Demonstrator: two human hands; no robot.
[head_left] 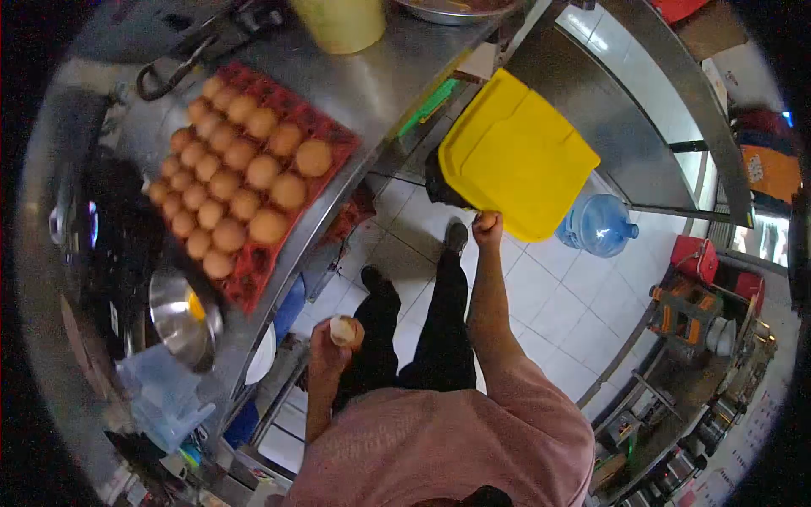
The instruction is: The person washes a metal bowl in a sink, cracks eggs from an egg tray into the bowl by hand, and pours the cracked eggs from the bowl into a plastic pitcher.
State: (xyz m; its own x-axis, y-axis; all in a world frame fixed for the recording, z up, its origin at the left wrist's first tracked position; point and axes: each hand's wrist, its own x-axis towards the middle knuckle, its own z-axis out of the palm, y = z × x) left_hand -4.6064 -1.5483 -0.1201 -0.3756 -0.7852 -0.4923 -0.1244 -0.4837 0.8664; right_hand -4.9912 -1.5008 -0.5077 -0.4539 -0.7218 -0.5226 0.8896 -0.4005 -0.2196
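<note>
My left hand [331, 342] is closed around an eggshell [342, 330], held low beside the steel counter [372, 76]. My right hand [487, 226] reaches forward and grips the edge of a yellow bin lid [515, 152], which is tilted up. On the counter lies a red egg tray [253, 283] filled with several brown eggs [245, 173]. A steel bowl [179, 319] with a yolk in it stands just near the tray's close end.
A yellowish container [342, 21] and another bowl [456, 8] stand at the counter's far end. A blue water jug [601, 224] lies on the white tiled floor behind the bin. Red boxes [697, 258] and shelving [676, 397] are to the right.
</note>
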